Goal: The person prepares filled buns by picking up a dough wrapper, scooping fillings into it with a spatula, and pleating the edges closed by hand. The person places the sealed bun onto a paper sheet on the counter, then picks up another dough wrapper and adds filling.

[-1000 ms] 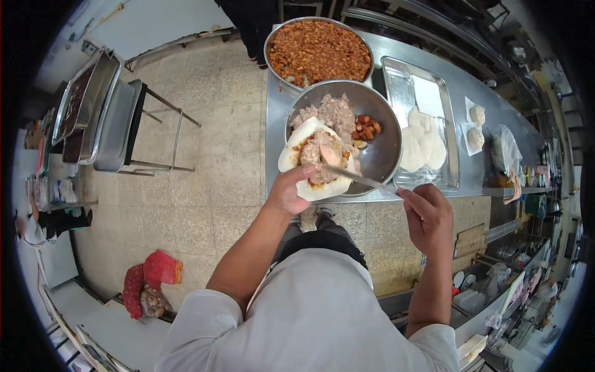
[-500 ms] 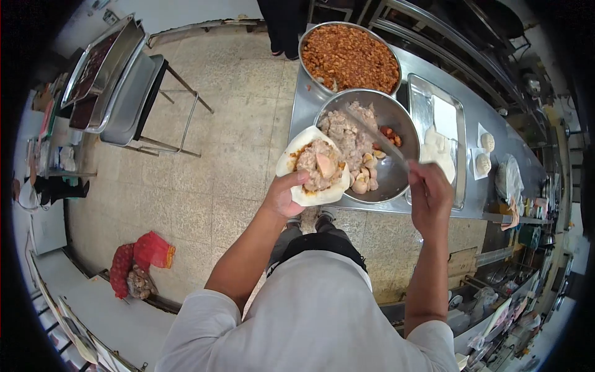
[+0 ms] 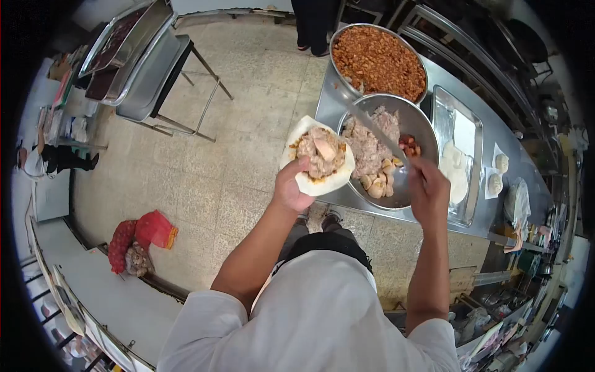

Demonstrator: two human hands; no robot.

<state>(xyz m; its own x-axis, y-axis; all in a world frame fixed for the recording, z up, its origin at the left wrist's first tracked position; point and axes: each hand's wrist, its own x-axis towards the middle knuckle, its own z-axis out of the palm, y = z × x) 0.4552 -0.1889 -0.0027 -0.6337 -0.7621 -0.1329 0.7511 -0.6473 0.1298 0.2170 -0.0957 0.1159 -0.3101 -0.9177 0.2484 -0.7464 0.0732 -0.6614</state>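
My left hand [image 3: 294,187] holds up a round white dough wrapper [image 3: 332,183] in its palm, thumb over the near edge. On the wrapper sits a mound of pale minced meat [image 3: 316,162] with orange-brown bits around it and a pinkish-tan chunk on top. My right hand [image 3: 430,191] is closed around the end of a long flat metal spatula [image 3: 379,134], blurred, angled over the steel mixing bowl [image 3: 429,127]. Inside that bowl lie minced meat [image 3: 367,146], pale yellowish chunks [image 3: 377,185] and reddish pieces [image 3: 409,146].
A second steel bowl of reddish-brown chopped filling [image 3: 379,62] stands behind. On the right, a metal tray [image 3: 476,180] holds flat dough pieces [image 3: 457,173]; beyond it are two buns [image 3: 495,184] on paper. A stand with trays [image 3: 152,87] is left, red mesh bags [image 3: 155,229] on the floor.
The view has shifted, so the table and bowls sit farther right. My left hand with the filled wrapper is now slightly farther from the mixing bowl. The spatula stays over the bowl.
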